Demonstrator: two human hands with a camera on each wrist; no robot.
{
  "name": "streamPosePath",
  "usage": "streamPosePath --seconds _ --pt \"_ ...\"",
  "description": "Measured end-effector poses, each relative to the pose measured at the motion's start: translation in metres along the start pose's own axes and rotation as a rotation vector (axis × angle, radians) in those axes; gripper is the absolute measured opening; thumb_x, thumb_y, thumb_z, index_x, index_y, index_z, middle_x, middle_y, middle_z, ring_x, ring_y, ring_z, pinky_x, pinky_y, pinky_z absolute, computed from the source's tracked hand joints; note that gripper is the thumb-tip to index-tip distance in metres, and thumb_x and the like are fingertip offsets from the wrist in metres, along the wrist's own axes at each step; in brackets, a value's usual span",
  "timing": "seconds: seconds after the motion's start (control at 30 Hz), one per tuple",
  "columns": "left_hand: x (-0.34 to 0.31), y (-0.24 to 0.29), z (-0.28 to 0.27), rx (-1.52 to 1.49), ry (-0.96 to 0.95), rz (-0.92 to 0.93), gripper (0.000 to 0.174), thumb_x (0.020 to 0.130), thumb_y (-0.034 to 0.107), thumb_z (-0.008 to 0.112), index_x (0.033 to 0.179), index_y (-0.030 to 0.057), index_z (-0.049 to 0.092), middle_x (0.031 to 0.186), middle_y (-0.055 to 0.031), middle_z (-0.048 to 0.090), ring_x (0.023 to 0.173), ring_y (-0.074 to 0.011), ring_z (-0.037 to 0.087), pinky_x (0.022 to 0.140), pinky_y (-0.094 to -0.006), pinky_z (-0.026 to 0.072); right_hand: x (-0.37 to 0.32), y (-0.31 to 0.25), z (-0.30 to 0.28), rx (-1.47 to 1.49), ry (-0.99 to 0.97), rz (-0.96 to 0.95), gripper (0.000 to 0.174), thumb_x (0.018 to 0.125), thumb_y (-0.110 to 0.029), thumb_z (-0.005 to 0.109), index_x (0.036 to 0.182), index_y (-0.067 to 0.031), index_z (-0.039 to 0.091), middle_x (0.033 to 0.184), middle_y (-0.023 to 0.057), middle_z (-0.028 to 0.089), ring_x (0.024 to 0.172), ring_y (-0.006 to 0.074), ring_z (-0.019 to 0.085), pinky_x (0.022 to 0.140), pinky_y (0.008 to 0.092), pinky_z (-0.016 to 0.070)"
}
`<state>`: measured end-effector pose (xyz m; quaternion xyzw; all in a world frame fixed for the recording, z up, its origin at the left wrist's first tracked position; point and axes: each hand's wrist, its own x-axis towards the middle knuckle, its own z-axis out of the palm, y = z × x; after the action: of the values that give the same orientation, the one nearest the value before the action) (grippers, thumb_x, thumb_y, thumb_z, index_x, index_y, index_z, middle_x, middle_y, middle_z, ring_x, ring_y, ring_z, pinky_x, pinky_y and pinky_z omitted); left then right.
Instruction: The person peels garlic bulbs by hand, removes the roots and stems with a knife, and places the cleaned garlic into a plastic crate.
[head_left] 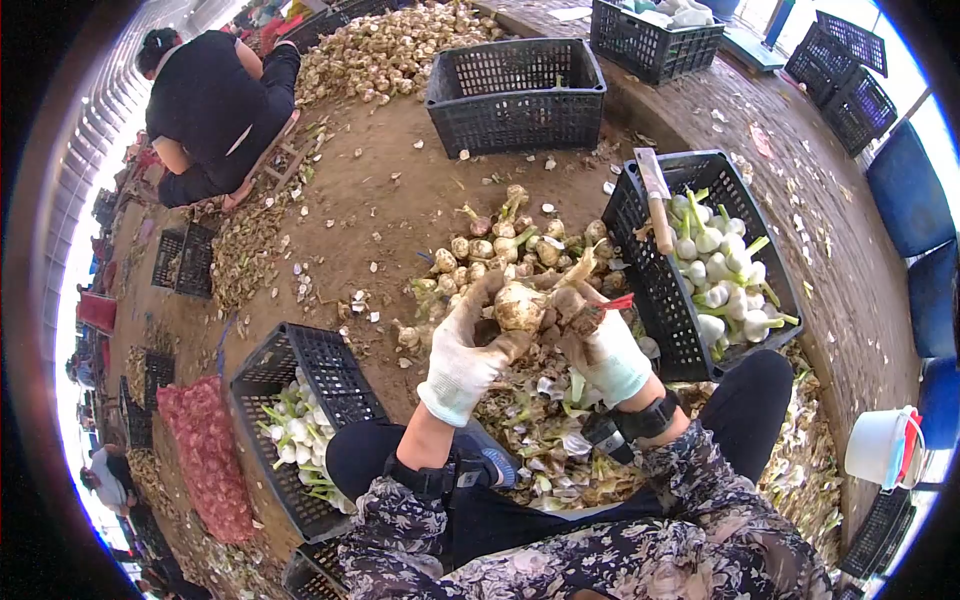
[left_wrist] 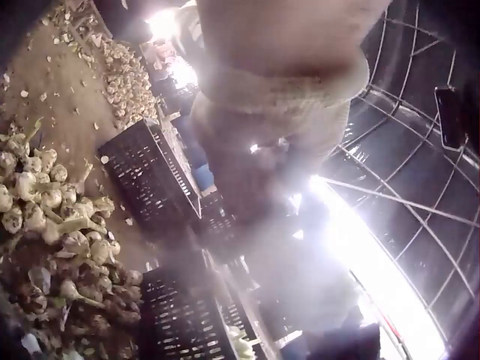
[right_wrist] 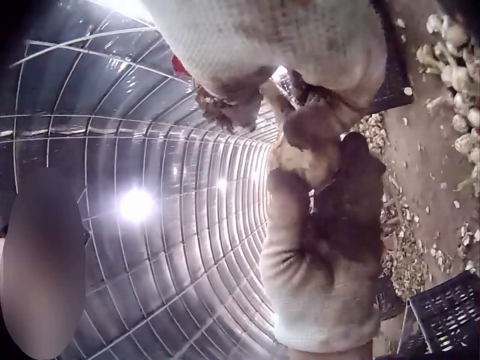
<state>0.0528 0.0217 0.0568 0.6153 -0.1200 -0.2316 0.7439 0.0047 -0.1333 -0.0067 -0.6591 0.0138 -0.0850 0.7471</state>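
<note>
Both hands meet in front of the body in the head view, in white gloves with dirt-darkened fingers. My left hand [head_left: 470,350] grips a garlic bulb [head_left: 520,307] with dirty, yellowish outer skin, its thumb and fingers curled round the side. Curled at the bulb's stem side is my right hand [head_left: 600,345], next to a dry stalk [head_left: 580,268]. A small red strip [head_left: 618,302] sticks out by this hand. The right wrist view shows the fingers of both hands around the bulb [right_wrist: 306,161]. Below lies a pile of untrimmed garlic [head_left: 480,250].
A crate of cleaned garlic [head_left: 650,310] stands at right, a wooden-handled knife [head_left: 657,200] across its rim. Another garlic crate [head_left: 330,370] is at left, beside a red mesh sack [head_left: 207,450]. Farther off are a black crate [head_left: 515,125] and a crouching person [head_left: 215,110].
</note>
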Motion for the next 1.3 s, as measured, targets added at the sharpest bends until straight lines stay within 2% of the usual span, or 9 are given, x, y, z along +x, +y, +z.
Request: streamPosePath --seconds 0.17,0.23,0.53,0.67,0.77,0.83,0.87,0.97,1.3 --pt "0.002 -0.018 -0.004 0.561 0.092 0.360 0.060 0.066 -0.007 0.068 0.121 -0.0010 0.045 0.113 -0.0091 0.050 0.104 -0.0176 0.051 0.089 -0.0280 0.0426 0.000 -0.016 0.012 -0.492 0.054 -0.254 0.036 0.080 -0.005 0.051 0.115 0.0016 0.048 0.105 0.0138 0.058 0.097 0.0207 0.055 0.082 0.0325 0.0447" --pt "0.001 -0.020 -0.005 0.469 0.124 0.382 0.065 0.061 -0.008 0.071 0.120 0.0000 0.045 0.111 -0.0089 0.050 0.103 -0.0182 0.051 0.090 -0.0279 0.0421 0.007 -0.030 0.020 0.167 0.146 0.291 0.031 0.081 -0.005 0.052 0.111 0.0026 0.050 0.102 0.0114 0.059 0.092 0.0176 0.057 0.080 0.0295 0.0455" --pt "-0.002 -0.013 -0.002 0.368 0.130 0.360 0.066 0.059 -0.005 0.074 0.119 -0.0009 0.046 0.112 -0.0084 0.049 0.103 -0.0176 0.051 0.087 -0.0282 0.0431 0.005 -0.034 0.007 0.427 0.049 0.182 0.030 0.080 -0.014 0.058 0.104 0.0022 0.054 0.090 0.0048 0.061 0.080 0.0090 0.056 0.071 0.0248 0.0464" --pt "0.001 -0.020 -0.008 0.601 0.139 0.562 0.065 0.059 -0.003 0.074 0.118 -0.0016 0.046 0.110 -0.0092 0.052 0.101 -0.0172 0.052 0.084 -0.0283 0.0443 0.008 -0.031 0.000 -0.145 -0.022 0.004 0.020 0.081 -0.011 0.056 0.095 0.0021 0.058 0.080 0.0024 0.061 0.071 0.0064 0.053 0.064 0.0228 0.0440" --pt "0.001 -0.025 -0.010 0.556 0.193 0.529 0.053 0.069 0.007 0.071 0.116 -0.0018 0.048 0.102 -0.0088 0.056 0.095 -0.0174 0.055 0.082 -0.0288 0.0444 0.010 -0.037 0.014 0.048 0.075 0.095 0.014 0.079 -0.005 0.056 0.090 0.0026 0.059 0.077 0.0023 0.060 0.071 0.0064 0.053 0.062 0.0221 0.0431" --pt "-0.001 -0.025 -0.011 -0.328 0.169 0.128 0.040 0.083 0.018 0.059 0.116 -0.0019 0.048 0.105 -0.0088 0.058 0.096 -0.0176 0.056 0.085 -0.0301 0.0446 0.012 -0.037 0.022 0.234 0.152 0.210 0.013 0.077 -0.002 0.056 0.089 0.0026 0.059 0.077 0.0025 0.060 0.072 0.0072 0.053 0.064 0.0222 0.0433" --pt "-0.001 -0.014 -0.007 -0.276 0.181 0.042 0.042 0.088 0.037 0.048 0.109 0.0006 0.053 0.084 -0.0056 0.060 0.063 -0.0109 0.056 0.055 -0.0226 0.0449 0.011 -0.032 0.026 0.061 0.128 0.047 0.015 0.075 0.001 0.057 0.089 0.0022 0.058 0.078 0.0032 0.061 0.073 0.0086 0.054 0.066 0.0229 0.0439" --pt "0.003 -0.026 -0.010 -0.356 0.244 -0.154 0.042 0.089 0.041 0.045 0.103 0.0025 0.056 0.083 -0.0052 0.060 0.055 -0.0093 0.052 0.044 -0.0209 0.0398 0.012 -0.027 0.015 -0.281 0.054 -0.220 0.020 0.071 0.003 0.058 0.091 0.0005 0.059 0.083 0.0071 0.063 0.078 0.0138 0.057 0.073 0.0254 0.0450" --pt "-0.005 -0.006 -0.010 -0.214 0.028 -0.042 0.051 0.080 0.004 0.061 0.125 -0.0016 0.040 0.111 -0.0123 0.055 0.096 -0.0214 0.057 0.084 -0.0346 0.0492 0.011 -0.056 -0.001 0.085 -0.068 0.115 0.023 0.075 -0.009 0.065 0.094 0.0009 0.055 0.088 0.0055 0.059 0.083 0.0133 0.056 0.075 0.0272 0.0458"
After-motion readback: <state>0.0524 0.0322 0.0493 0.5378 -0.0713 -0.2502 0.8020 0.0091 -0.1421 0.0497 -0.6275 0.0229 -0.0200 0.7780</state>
